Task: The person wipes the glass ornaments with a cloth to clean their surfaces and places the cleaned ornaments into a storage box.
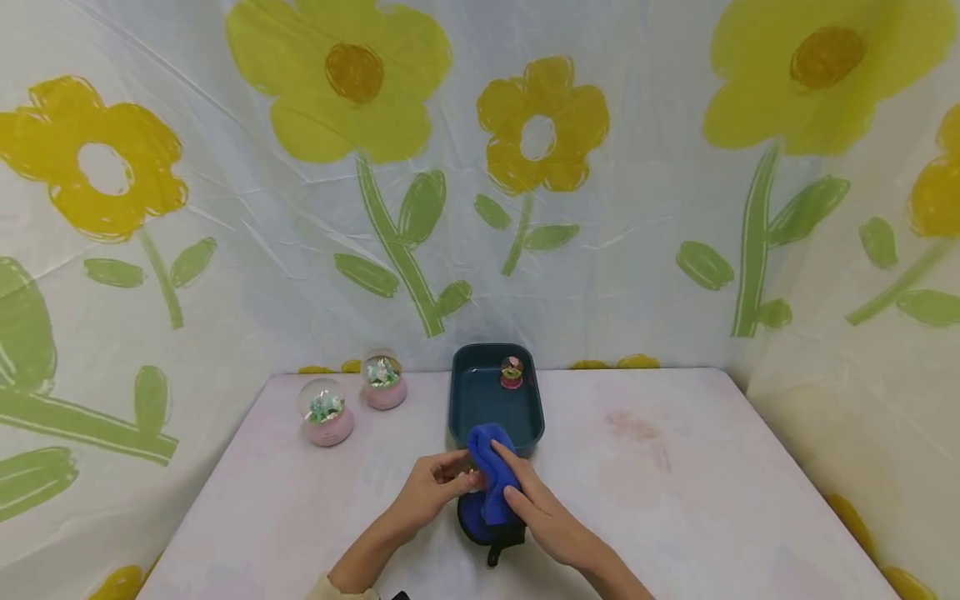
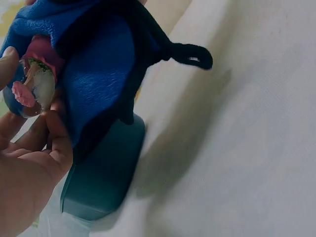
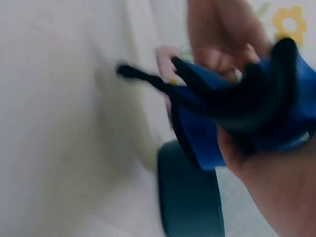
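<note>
Right now, the left hand (image 1: 431, 492) pinches a little glass ball (image 2: 37, 76) with a pink flower inside, its fingers only as far apart as the ball is wide. The right hand (image 1: 547, 512) has its fingers bent round a fuzzy blue cloth (image 1: 491, 477) with a black edge and a black loop (image 2: 192, 55). The ball is against the cloth, held up over the table (image 1: 637, 517), near the close end of a dark green tub (image 1: 476, 396). Another little ball (image 1: 512, 373) sits inside the tub, toward the back right. Two bigger snow globes, one in front (image 1: 327, 414) and one behind (image 1: 383, 380), stand on the left.
</note>
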### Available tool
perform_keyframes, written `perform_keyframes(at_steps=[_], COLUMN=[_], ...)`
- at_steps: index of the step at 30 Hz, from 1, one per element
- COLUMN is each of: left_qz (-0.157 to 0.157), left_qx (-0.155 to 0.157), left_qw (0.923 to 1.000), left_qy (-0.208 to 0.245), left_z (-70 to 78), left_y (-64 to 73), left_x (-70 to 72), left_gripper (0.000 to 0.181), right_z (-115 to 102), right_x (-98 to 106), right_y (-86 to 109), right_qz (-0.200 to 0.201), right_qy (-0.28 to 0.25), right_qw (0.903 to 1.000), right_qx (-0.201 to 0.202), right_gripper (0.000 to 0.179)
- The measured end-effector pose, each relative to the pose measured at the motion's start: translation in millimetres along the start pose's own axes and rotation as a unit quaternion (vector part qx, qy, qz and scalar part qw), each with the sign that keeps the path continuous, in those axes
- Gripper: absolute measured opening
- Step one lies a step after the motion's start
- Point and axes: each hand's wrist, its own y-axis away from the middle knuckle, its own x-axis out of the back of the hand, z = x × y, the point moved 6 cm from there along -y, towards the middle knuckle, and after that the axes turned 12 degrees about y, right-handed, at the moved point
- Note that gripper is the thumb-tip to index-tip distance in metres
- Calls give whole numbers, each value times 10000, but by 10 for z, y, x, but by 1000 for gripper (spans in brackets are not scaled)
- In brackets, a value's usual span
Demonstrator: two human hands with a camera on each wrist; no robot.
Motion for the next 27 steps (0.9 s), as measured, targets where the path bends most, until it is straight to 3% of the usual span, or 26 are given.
perform_keyframes(at_steps=[2,4,8,10,11,13,17,18,20,22,23,25,27], left_qz=[36,31,121,233,293,375,371,331,241,153,114,22,-40], left_qx=[-73,-220,-773,-1228,-1492,-2093,-3131,-3271,-3416,-3478,-3417,-3175,-2723], left_qw=[10000,9997,9955,9873,9806,9603,9082,8992,8896,8880,8939,9119,9376], left_qy=[9,-37,-530,-979,-1234,-1807,-2751,-2888,-3022,-3004,-2898,-2602,-2165], left_z=[11,32,90,126,147,196,314,338,368,428,475,543,580], left_y=[5,13,35,59,76,116,195,203,204,212,222,237,253], left_x=[14,9,-18,-26,-29,-38,-69,-74,-71,-90,-107,-133,-149], left_gripper=[42,43,47,48,48,48,47,47,47,46,46,44,44], right_z=[-10,2,47,75,85,99,106,102,78,49,36,6,-15], right_x=[36,66,70,42,26,-10,-49,-49,-38,-28,-28,-37,-55], right_y=[-3,-19,-49,-54,-54,-58,-77,-86,-99,-104,-105,-98,-94], right_qz=[-324,-376,57,351,484,656,773,761,742,695,665,654,689], right_qy=[-421,-696,-1065,-1168,-1231,-1402,-1779,-1828,-1725,-1547,-1458,-1152,-819], right_qw=[9986,9969,9940,9917,9900,9858,9775,9766,9786,9822,9841,9892,9935], right_qx=[7,-31,-225,-410,-492,-645,-825,-840,-836,-804,-764,-633,-399], right_gripper=[53,53,54,54,54,54,54,54,54,55,56,57,57])
